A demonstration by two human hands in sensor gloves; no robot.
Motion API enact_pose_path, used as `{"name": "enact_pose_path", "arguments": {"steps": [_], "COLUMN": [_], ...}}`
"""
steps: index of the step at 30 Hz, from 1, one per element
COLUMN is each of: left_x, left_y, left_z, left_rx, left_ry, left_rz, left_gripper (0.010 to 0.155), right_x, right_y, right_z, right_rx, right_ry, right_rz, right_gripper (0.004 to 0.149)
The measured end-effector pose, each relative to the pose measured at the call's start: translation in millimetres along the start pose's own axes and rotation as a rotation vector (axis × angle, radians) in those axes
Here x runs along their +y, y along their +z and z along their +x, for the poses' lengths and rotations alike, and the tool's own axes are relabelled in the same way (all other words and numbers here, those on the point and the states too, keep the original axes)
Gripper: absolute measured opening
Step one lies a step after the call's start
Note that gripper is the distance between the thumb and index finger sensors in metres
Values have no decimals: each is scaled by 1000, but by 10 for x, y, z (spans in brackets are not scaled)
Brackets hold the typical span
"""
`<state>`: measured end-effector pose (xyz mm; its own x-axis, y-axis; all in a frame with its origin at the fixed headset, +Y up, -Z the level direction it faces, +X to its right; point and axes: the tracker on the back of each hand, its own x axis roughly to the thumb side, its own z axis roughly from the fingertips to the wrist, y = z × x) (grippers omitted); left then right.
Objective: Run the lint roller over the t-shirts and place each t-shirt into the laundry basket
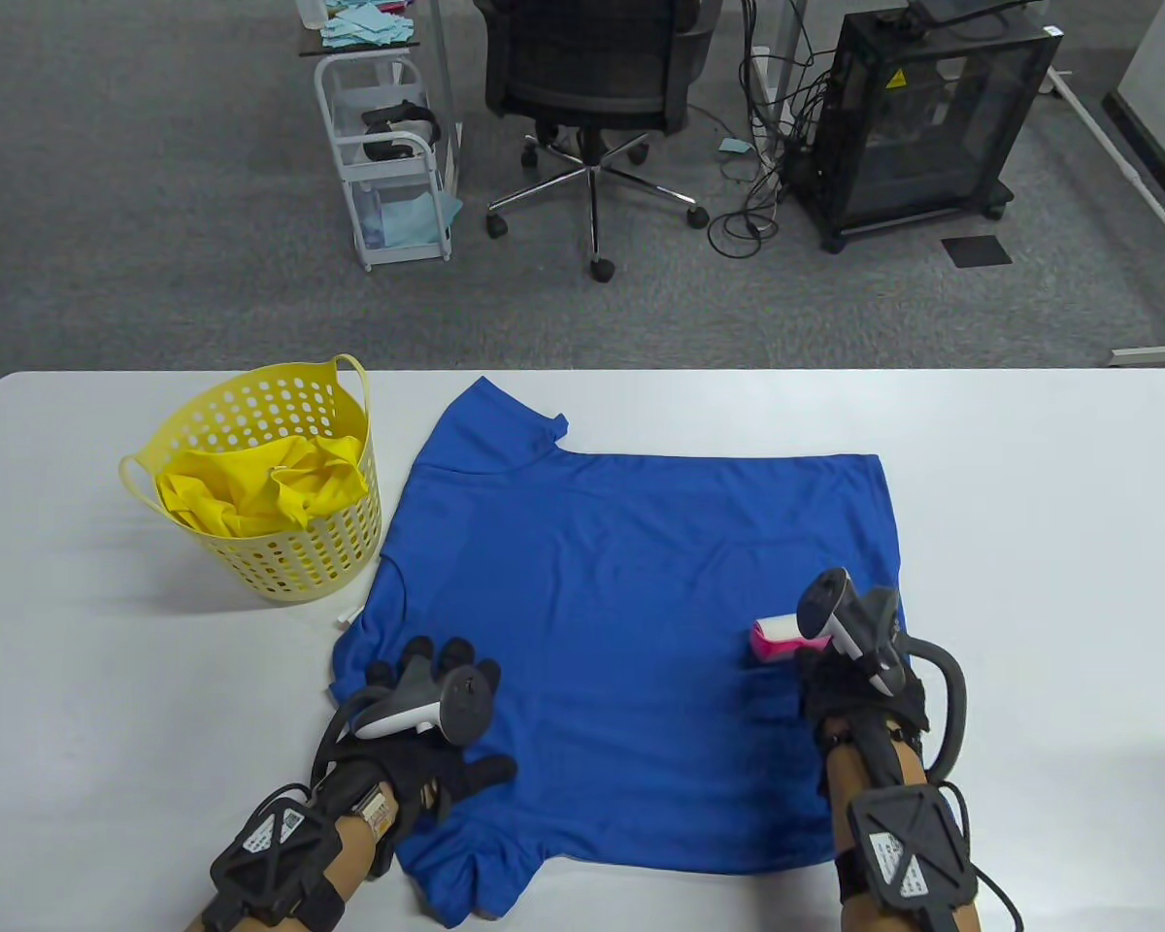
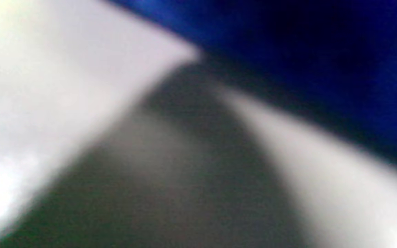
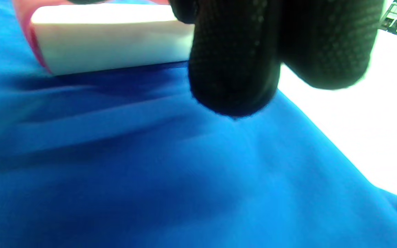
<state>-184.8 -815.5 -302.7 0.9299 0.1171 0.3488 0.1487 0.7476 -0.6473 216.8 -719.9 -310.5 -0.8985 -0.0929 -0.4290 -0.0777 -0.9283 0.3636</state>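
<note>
White table (image 1: 1029,505) fills the lower half of the table view; grey carpet lies beyond its far edge.

Blue t-shirt (image 1: 631,582) is spread flat at the centre of the table, collar toward the upper left of the frame and hem toward the right. Its near-left sleeve is bunched at the table's bottom edge. The right wrist view shows shallow folds in the fabric. The left wrist view is too blurred to read beyond blue cloth in the upper right and white surface.

Yellow laundry basket (image 1: 282,563) stands upright at the left of the frame, just beside the shirt's left edge; contact cannot be judged. 1 crumpled yellow t-shirt (image 1: 262,485) lies inside it.

Office chair (image 1: 587,87) stands at upper centre, a black cabinet on casters (image 1: 917,116) at upper right and a white trolley (image 1: 388,155) at upper left, all on the carpet.

Left hand (image 1: 427,709) lies on the shirt's lower-left portion, fingers straight and spread, pressing the fabric flat.

Right hand (image 1: 849,680) is at the shirt's lower-right area, fingers curled round the handle of the lint roller (image 1: 779,639).

The roller has a white roll and pink frame. The roll rests on the blue fabric, near the shirt's right edge.
</note>
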Motion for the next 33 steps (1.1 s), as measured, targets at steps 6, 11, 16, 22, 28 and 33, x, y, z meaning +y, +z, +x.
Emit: {"name": "enact_pose_path", "arguments": {"steps": [6,11,16,22,28,33], "left_x": [2,-2,-3,-5,-5,-6], "left_y": [1,3,2,3,0,-2], "left_z": [1,1,3,4,7,8], "left_rx": [5,9,8,8,5,2], "left_ry": [-4,-6,-4,-1,-2,0], "left_rz": [2,3,3,2,1,2], "left_gripper": [97,97,97,96,96,96], "right_x": [194,158,-97,-81,209,399], "right_y": [193,187,69,-189,-419,-515], "right_z": [-278,-291,-365,-771,-1342,-1615], "right_rx": [-25,-58,6,162,335,432], "right_ry": [-98,-126,-234,-428,-381,-474], "right_rz": [34,-9,-155,-585,-460,-361], "right_gripper": [69,68,68,68,67,67]}}
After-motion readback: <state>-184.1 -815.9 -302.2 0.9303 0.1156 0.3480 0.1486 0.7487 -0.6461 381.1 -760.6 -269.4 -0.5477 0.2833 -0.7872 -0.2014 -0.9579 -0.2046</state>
